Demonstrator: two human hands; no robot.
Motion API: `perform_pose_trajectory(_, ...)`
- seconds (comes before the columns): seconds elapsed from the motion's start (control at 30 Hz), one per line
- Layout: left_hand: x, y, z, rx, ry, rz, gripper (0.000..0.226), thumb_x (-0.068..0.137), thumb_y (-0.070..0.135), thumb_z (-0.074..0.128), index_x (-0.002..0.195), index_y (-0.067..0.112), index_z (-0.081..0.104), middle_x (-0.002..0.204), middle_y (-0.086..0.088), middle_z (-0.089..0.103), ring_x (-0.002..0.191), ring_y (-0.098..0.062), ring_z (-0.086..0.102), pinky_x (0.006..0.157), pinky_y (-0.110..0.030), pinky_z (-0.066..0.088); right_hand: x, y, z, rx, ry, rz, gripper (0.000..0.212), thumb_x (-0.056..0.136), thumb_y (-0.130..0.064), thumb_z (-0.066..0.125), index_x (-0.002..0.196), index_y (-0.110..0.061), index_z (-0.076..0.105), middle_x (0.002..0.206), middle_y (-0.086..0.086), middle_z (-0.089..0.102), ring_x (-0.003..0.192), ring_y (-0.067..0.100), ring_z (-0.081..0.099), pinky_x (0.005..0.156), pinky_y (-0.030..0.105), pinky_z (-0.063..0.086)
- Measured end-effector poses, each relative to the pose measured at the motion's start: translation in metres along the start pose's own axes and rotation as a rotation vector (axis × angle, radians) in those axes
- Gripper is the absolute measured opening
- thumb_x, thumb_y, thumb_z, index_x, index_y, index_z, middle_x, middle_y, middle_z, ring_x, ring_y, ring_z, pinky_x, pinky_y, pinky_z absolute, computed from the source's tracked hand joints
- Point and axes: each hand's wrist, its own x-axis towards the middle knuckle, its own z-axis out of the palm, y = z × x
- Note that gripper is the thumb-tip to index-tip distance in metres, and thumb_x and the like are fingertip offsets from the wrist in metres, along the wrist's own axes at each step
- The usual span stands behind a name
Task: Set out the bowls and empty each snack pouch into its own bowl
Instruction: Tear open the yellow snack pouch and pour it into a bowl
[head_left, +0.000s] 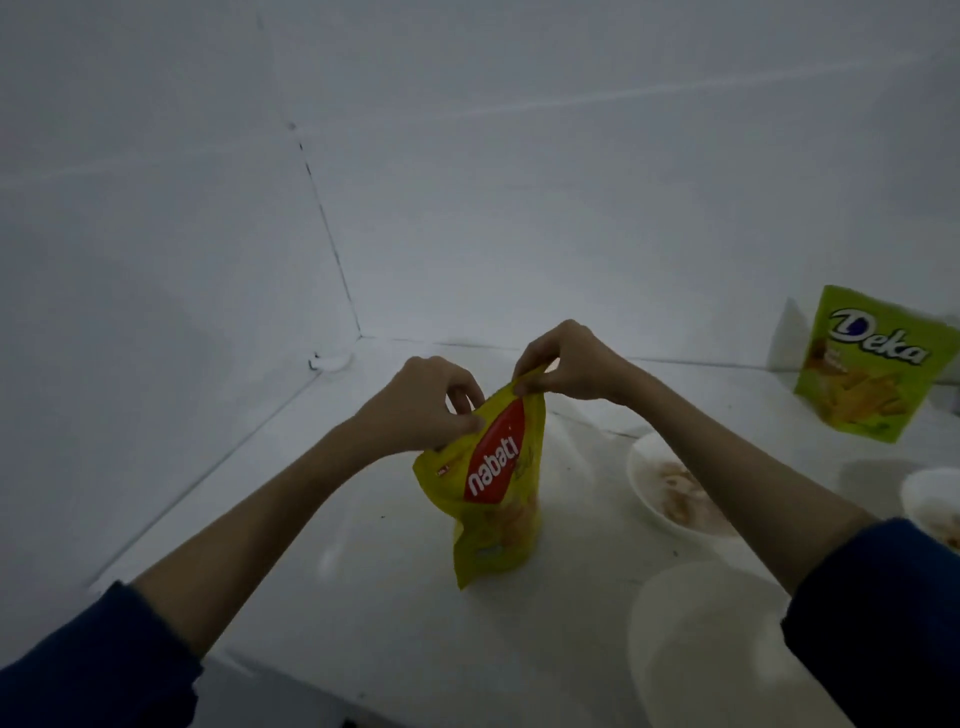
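Both hands are up at the top of the yellow Nabati pouch (493, 483), and this looks like the opening tear. The left hand (423, 410) pinches the top edge on its side, the right hand (566, 366) pinches the opposite corner, fingers curled tight on the foil. The pouch hangs upright just above the white surface (363, 545), still plump and, as far as I can tell, unopened. Progress so far: one white bowl (649, 499) to the right already holds pale snacks, another bowl at the right edge (930, 499) seems filled too, and a nearer bowl (701, 649) looks empty, probably waiting for this one. The green Deka pouch (872, 364) stands at the back right; whether it is emptied is unclear.
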Motion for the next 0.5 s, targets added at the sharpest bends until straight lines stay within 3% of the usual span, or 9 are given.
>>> perform_pose_trajectory(0.13, -0.001, -0.028, 0.003, -0.146, -0.03, -0.011, 0.025, 0.082, 0.029, 0.066, 0.101, 0.012, 0.066, 0.086, 0.0, 0.066, 0.059, -0.007, 0.062, 0.054, -0.012, 0.051, -0.003, -0.008, 0.034, 0.155, 0.138, 0.082, 0.02, 0.074, -0.01, 0.072, 0.094, -0.012, 0.072, 0.099, 0.006, 0.07, 0.09, 0.02, 0.063, 0.077, 0.03, 0.053)
perform_pose_trajectory(0.2, 0.006, -0.04, -0.001, -0.315, -0.072, -0.043, 0.03, 0.086, 0.036, 0.059, 0.104, 0.013, 0.066, 0.091, 0.0, 0.07, 0.065, -0.01, 0.068, 0.063, -0.02, 0.056, -0.004, -0.012, 0.044, 0.277, 0.23, 0.171, 0.034, 0.075, -0.009, 0.071, 0.107, -0.019, 0.066, 0.114, -0.001, 0.062, 0.095, 0.018, 0.06, 0.076, 0.025, 0.053)
perform_pose_trajectory(0.27, 0.015, -0.05, -0.003, -0.49, -0.073, -0.083, 0.033, 0.089, 0.039, 0.054, 0.106, 0.013, 0.065, 0.096, -0.002, 0.071, 0.072, -0.012, 0.071, 0.061, -0.022, 0.058, -0.005, -0.016, 0.05, 0.382, 0.325, 0.293, 0.042, 0.076, -0.009, 0.068, 0.114, -0.024, 0.059, 0.119, 0.001, 0.056, 0.096, 0.022, 0.06, 0.076, 0.029, 0.054)
perform_pose_trajectory(0.37, 0.028, -0.058, 0.003, -0.594, -0.033, -0.105, 0.033, 0.088, 0.038, 0.056, 0.107, 0.012, 0.064, 0.096, -0.001, 0.069, 0.076, -0.009, 0.07, 0.054, -0.02, 0.055, -0.008, -0.021, 0.049, 0.507, 0.396, 0.438, 0.03, 0.079, -0.013, 0.066, 0.107, -0.017, 0.057, 0.109, 0.008, 0.058, 0.087, 0.02, 0.06, 0.072, 0.032, 0.053)
perform_pose_trajectory(0.5, 0.041, -0.053, 0.015, -0.604, -0.079, -0.068, 0.034, 0.084, 0.038, 0.061, 0.107, 0.013, 0.065, 0.095, 0.001, 0.067, 0.079, -0.005, 0.066, 0.05, -0.017, 0.053, -0.011, -0.025, 0.048, 0.554, 0.337, 0.507, 0.028, 0.082, -0.024, 0.066, 0.103, -0.008, 0.058, 0.091, 0.007, 0.062, 0.075, 0.017, 0.061, 0.065, 0.031, 0.053)
